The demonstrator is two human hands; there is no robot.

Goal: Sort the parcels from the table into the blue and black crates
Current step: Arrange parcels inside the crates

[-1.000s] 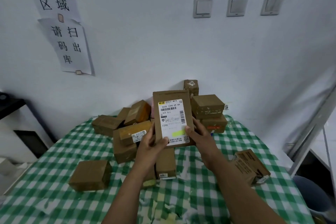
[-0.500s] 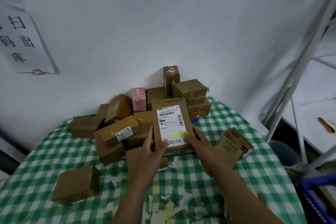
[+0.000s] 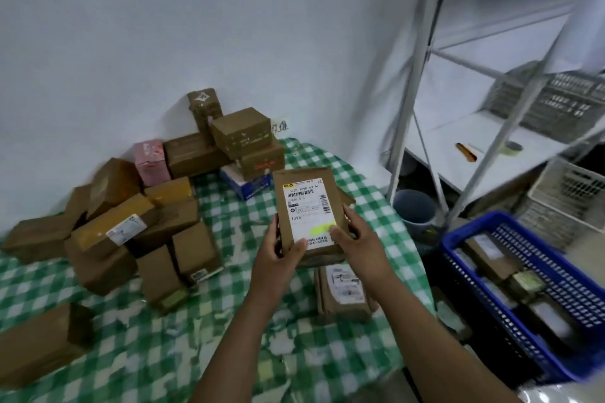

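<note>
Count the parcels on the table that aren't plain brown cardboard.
2: a small pink box upright left of the stacked brown boxes, and a blue-and-white box at that stack's foot. More may be hidden.

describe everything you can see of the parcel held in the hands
The parcel is a flat brown cardboard box, held upright above the checked table, its front facing the camera. A white shipping label with barcodes, print and a yellow-green highlighter streak covers most of that face. The left hand grips its lower left edge, the right hand its lower right, both thumbs on the front.
</note>
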